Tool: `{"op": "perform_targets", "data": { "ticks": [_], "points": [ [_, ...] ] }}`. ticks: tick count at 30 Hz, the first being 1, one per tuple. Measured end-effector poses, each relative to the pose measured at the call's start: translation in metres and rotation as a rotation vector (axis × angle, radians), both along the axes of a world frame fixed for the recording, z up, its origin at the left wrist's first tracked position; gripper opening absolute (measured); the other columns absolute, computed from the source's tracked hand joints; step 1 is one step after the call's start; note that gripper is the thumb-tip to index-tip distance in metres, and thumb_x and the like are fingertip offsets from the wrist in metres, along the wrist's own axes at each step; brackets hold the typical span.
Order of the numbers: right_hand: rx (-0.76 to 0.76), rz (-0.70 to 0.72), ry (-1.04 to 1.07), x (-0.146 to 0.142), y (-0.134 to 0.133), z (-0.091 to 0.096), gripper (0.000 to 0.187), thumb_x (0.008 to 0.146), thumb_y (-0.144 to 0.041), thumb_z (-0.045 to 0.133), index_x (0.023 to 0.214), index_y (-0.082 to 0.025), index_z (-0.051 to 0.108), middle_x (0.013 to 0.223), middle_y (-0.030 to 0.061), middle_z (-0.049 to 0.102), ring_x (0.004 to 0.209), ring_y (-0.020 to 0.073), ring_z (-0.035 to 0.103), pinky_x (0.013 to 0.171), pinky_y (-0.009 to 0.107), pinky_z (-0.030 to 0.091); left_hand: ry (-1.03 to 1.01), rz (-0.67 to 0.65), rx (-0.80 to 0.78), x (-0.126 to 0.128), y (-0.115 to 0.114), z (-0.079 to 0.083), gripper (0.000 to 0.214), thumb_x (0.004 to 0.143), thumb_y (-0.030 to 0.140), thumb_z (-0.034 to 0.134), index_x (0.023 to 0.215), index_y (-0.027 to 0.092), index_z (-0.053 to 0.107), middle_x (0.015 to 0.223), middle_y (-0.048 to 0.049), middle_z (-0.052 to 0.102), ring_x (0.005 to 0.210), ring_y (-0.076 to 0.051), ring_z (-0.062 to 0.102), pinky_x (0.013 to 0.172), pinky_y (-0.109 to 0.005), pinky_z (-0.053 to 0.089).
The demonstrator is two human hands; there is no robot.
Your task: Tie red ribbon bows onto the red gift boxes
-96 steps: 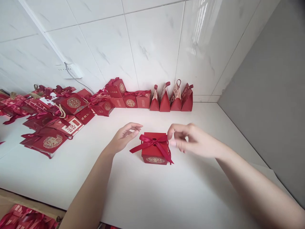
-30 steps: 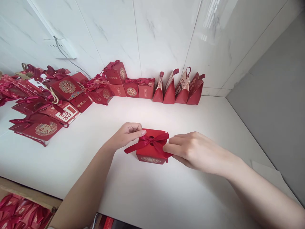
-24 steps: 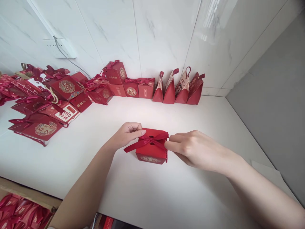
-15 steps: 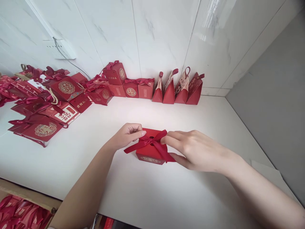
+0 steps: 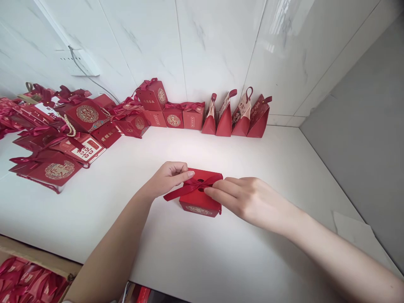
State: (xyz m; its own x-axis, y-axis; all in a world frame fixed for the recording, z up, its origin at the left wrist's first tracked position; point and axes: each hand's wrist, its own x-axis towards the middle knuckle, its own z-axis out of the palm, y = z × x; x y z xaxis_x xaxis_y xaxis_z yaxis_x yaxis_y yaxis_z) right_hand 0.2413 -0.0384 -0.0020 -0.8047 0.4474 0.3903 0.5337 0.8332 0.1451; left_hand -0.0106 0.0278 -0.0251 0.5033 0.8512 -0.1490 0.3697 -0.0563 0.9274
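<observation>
A red gift box [image 5: 202, 200] with a gold pattern on its front sits on the white table. Across its top lies a dark red ribbon [image 5: 176, 192], crossed near round holes, with one tail hanging out to the left. At the box's upper left, my left hand [image 5: 168, 179] is closed, thumb and finger pinching the ribbon. My right hand [image 5: 249, 198] reaches in from the right, its fingers pressed together on the ribbon over the box's right side. The right tail is hidden by those fingers.
A heap of red gift boxes [image 5: 59, 170] lies at the left. More boxes [image 5: 173, 118] and triangular boxes [image 5: 224, 124] with loop handles line the tiled wall. A carton [image 5: 41, 256] of red packages is at lower left. A white sheet [image 5: 353, 229] lies at right.
My right hand has shifted left over the box top and gathered the right part of the ribbon, whose tail no longer shows. My left hand stays nearly in place.
</observation>
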Motion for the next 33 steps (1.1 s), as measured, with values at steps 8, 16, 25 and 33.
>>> {"op": "perform_targets", "data": {
  "ticks": [8, 16, 25, 33],
  "points": [
    [0.044, -0.034, 0.008, 0.001, 0.003, -0.005, 0.028, 0.090, 0.003, 0.042, 0.076, -0.016, 0.056, 0.070, 0.0006, 0.053, 0.064, 0.0141, 0.044, 0.052, 0.029, 0.027, -0.010, 0.064, 0.031, 0.004, -0.001, -0.003, 0.045, 0.088, 0.044, 0.061, 0.061, 0.017, 0.037, 0.053, 0.0057, 0.030, 0.051, -0.007, 0.026, 0.050, -0.024, 0.021],
    [0.101, 0.050, 0.011, 0.001, 0.007, -0.004, 0.027, 0.089, 0.001, 0.046, 0.072, -0.017, 0.055, 0.070, -0.0007, 0.053, 0.063, 0.0141, 0.042, 0.051, 0.029, 0.028, -0.030, 0.094, 0.013, 0.006, 0.000, -0.007, 0.045, 0.088, 0.042, 0.060, 0.061, 0.017, 0.035, 0.054, 0.0060, 0.031, 0.051, -0.007, 0.026, 0.049, -0.021, 0.020],
    [-0.108, 0.059, 0.034, 0.010, 0.010, -0.002, 0.025, 0.096, -0.008, 0.044, 0.078, -0.018, 0.059, 0.073, 0.0006, 0.057, 0.067, 0.0145, 0.048, 0.054, 0.029, 0.031, -0.150, -0.019, -0.115, -0.003, 0.008, -0.009, 0.047, 0.087, 0.043, 0.063, 0.058, 0.016, 0.038, 0.056, 0.0047, 0.033, 0.051, -0.006, 0.029, 0.050, -0.022, 0.022],
    [-0.519, -0.066, 0.414, 0.021, 0.015, 0.006, 0.018, 0.100, -0.030, 0.049, 0.110, -0.020, 0.060, 0.104, 0.0067, 0.064, 0.091, 0.0175, 0.059, 0.075, 0.031, 0.047, -0.161, -0.103, -0.029, -0.007, 0.007, -0.005, 0.047, 0.092, 0.042, 0.053, 0.055, 0.016, 0.038, 0.057, 0.0026, 0.033, 0.054, -0.009, 0.031, 0.054, -0.027, 0.026]
  ]
}}
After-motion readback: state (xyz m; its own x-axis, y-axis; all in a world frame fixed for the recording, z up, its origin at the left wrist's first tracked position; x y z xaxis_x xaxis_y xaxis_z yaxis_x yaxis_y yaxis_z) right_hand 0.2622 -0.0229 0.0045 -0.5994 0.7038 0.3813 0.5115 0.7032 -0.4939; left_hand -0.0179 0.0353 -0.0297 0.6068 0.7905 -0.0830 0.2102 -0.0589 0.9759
